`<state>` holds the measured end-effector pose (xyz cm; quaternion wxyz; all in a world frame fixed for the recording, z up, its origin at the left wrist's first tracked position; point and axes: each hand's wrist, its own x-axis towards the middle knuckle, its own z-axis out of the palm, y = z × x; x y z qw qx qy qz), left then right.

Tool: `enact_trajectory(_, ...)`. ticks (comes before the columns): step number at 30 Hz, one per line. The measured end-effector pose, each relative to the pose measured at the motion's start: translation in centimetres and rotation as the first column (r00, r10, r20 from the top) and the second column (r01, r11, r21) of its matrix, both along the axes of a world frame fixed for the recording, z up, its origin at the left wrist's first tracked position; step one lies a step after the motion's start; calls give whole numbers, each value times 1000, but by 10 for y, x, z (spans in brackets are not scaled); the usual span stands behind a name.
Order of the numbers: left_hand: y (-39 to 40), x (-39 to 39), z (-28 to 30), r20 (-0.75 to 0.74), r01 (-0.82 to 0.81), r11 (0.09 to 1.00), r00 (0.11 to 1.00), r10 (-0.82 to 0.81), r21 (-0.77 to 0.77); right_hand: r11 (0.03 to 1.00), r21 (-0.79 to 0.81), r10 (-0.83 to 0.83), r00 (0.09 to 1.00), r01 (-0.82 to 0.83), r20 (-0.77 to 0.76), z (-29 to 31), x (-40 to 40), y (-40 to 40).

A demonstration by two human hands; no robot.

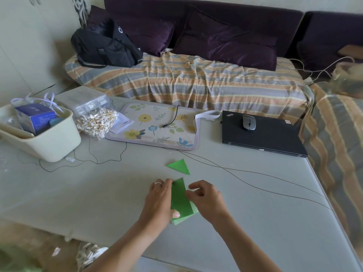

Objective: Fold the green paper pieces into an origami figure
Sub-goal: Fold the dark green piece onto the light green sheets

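Two green pieces lie on the grey table (235, 203): a finished folded triangle (179, 166) set apart towards the floral mat (157, 126), and the green sheet (180, 201) being worked at the near edge between both hands. The left hand (159, 201) pins the sheet's left side, fingers along the edge and thumb pressing its lower corner, while the right hand (206, 197) pinches the right edge with curled fingers, apparently turning a flap over. To fold well, I judge the left hand should hold firm so nothing slides, edges should be matched first, then the crease pressed outward from the middle.
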<state>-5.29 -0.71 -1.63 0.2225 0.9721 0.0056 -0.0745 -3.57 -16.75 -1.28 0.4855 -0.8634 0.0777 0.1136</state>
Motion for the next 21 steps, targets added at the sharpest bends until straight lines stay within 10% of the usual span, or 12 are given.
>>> enact_trajectory(8,-3,-1,5,-83,-52,992,996,43,-118,999,-43,0,1000,0,14,5,-1,3)
enact_trajectory(16,-7,7,19,-238,-485,661,870,432,-573,982,150,-100,991,112,-89,9,2,-3)
enact_trajectory(21,-9,9,23,-217,-471,640,873,436,-607,975,182,-117,990,129,-76,9,2,-5)
